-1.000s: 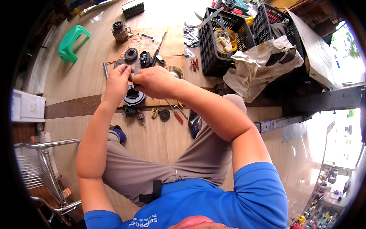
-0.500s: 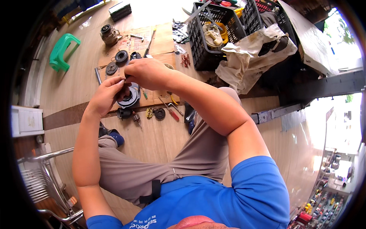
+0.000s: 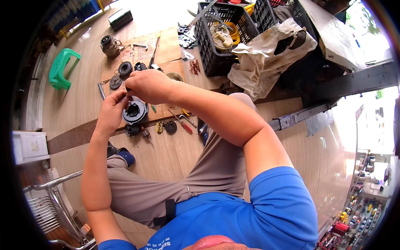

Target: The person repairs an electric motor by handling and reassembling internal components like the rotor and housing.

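Note:
My left hand (image 3: pixel 111 112) and my right hand (image 3: pixel 152 86) meet over the cardboard (image 3: pixel 167 41), fingertips pinched close together. What they hold between them is small, dark and mostly hidden by the fingers. Just below the hands lies a round grey housing (image 3: pixel 143 113) with a dark centre opening. Beyond them are a black ring-shaped part (image 3: pixel 125 68) and a dark flat disc (image 3: pixel 115 82). A ribbed ring (image 3: pixel 175 76) shows partly past my right wrist.
A bulky metal machine part (image 3: pixel 110 47) stands farther off. Nearer lie a red-handled screwdriver (image 3: pixel 186 127) and a black disc (image 3: pixel 170 127). A black crate (image 3: pixel 212 62), draped cloth (image 3: pixel 260 58) and steel beam (image 3: pixel 354 81) are on the right; a green stool (image 3: pixel 61 68) stands left.
The view has shifted slightly, so the floor things sit a little farther left. My hands stay together, fingers still pinched, and more of the grey housing shows below them.

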Available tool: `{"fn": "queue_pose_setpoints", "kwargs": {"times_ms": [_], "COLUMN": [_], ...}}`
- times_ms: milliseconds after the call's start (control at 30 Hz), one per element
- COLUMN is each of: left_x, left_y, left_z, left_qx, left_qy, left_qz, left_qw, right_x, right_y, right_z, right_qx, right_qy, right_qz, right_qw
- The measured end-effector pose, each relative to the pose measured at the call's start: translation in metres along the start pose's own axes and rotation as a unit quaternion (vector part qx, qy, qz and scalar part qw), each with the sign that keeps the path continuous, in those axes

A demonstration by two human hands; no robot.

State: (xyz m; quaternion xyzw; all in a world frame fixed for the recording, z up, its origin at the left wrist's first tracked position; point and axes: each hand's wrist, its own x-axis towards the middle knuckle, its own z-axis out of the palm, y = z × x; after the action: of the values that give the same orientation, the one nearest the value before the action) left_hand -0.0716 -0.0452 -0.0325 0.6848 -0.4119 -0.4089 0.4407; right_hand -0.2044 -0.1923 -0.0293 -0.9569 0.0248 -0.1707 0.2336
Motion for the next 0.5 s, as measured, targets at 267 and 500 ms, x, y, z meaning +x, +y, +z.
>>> {"fn": "queue_pose_setpoints", "kwargs": {"times_ms": [267,500], "left_x": [0.0027,0.0045], "left_y": [-0.0074,-0.0088], "left_z": [0.0022,0.0030], "left_qx": [0.025,0.024], "left_qy": [0.008,0.007], "left_qz": [0.033,0.047], "left_qw": [0.999,0.999], "right_x": [-0.0002,0.0003], "right_y": [-0.0007,0.0008], "right_z": [-0.0021,0.0000], "right_qx": [-0.003,0.015], "right_qy": [0.005,0.021], "right_qz": [0.005,0.001], "right_qw": [1.000,1.000]}}
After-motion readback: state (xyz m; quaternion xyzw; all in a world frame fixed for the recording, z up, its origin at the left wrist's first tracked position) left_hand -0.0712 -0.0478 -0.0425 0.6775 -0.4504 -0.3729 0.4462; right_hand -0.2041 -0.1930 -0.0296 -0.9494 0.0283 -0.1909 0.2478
